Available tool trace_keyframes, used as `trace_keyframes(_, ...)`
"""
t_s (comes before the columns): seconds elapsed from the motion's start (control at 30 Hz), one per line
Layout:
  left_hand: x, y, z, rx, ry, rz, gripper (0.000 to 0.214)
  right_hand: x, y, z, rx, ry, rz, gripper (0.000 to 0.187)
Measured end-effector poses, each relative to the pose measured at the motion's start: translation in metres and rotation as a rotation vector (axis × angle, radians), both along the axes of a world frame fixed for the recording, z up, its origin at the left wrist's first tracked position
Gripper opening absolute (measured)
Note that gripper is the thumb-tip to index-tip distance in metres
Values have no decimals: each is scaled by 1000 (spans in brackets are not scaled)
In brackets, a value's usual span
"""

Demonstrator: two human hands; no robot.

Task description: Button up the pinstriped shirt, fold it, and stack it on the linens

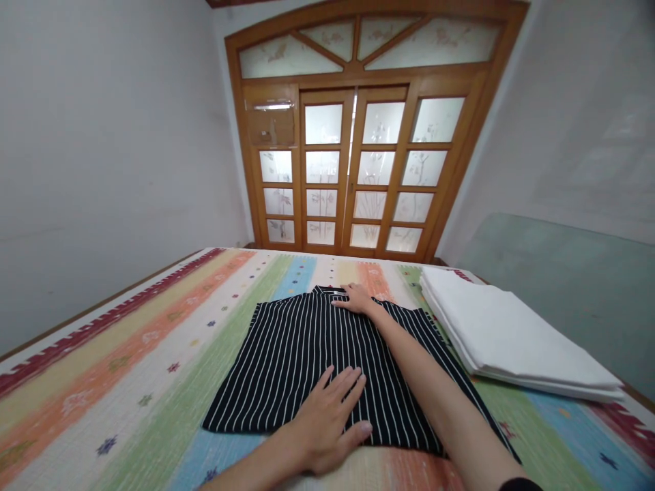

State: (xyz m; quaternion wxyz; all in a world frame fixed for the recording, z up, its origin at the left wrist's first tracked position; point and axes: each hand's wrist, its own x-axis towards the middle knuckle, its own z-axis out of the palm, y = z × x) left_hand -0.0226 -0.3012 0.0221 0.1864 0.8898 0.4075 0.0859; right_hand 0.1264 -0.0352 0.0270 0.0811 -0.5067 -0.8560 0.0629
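Observation:
A black shirt with white stripes (pixel 301 354) lies spread out on the bed, its collar at the far end and its hem toward me. My left hand (pixel 330 419) rests on the shirt near the hem, fingers spread and palm down. Farther away, my right hand (pixel 355 299) lies on the fabric beside the collar (pixel 327 291), with its fingers stretched out. My right forearm crosses the right part of the shirt and hides some of it. Neither hand grips anything.
Colourful striped bedding (pixel 205 327) runs beneath the shirt. A folded stack of white cloth (pixel 512 334) sits to the right. Beyond the bed stand wooden doors with frosted panes (pixel 353 170). A pale green panel (pixel 563 266) leans along the right wall.

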Motion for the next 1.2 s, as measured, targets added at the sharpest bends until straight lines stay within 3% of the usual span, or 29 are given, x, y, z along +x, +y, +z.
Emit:
trace_keyframes(0.1,-14,6,-1,19,-12,-33,64,3,2,9,-16,-6,-15,87)
trace_keyframes(0.43,-59,15,11,1,0,-123,52,28,-2,28,-291,-53,-89,64)
trace_keyframes(0.67,-89,28,11,39,-4,12,47,61,-24,31,-436,23,-162,39)
trace_keyframes(0.83,-105,48,5,159,75,89,47,88,-47,27,-592,125,-260,36)
trace_keyframes(0.93,-105,55,2,232,151,178,48,96,-59,26,-550,218,-344,39)
trace_keyframes(1.03,-94,47,1,238,191,284,57,95,-71,24,-430,309,-410,44)
trace_keyframes(1.2,-68,17,-4,189,193,234,71,83,-91,13,-196,355,-420,46)
